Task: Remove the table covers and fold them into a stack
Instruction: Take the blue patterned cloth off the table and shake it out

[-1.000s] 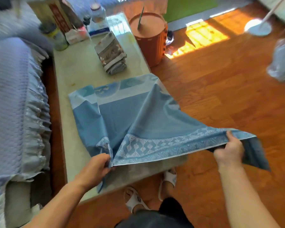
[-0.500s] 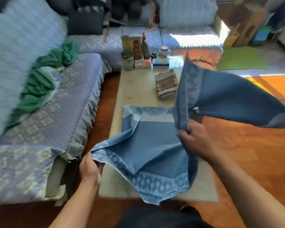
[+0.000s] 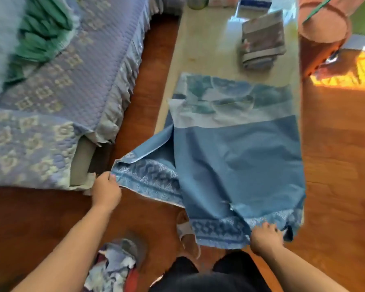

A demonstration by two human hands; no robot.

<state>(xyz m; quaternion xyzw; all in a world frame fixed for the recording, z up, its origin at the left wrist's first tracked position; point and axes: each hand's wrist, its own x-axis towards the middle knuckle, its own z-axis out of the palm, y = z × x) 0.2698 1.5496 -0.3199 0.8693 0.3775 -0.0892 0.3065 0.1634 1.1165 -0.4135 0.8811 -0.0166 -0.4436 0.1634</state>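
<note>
1. Left hand [image 3: 105, 191]: bare; no glove, ring or watch is visible.
2. Right hand [image 3: 264, 239]: bare, with no visible jewellery or strap at the wrist.
3. Forearms: both are uncovered along their whole visible length, and no sleeve edge enters the view.
4. Lower garment [image 3: 209, 275]: black fabric covers the legs at the bottom centre of the view (cut and length cannot be determined).
5. Footwear [image 3: 187, 234]: a light-coloured open sandal with broad straps is worn on one foot; it is partly hidden and blurred.
6. Markings: no logos, print or lettering can be made out on the clothing.
</note>
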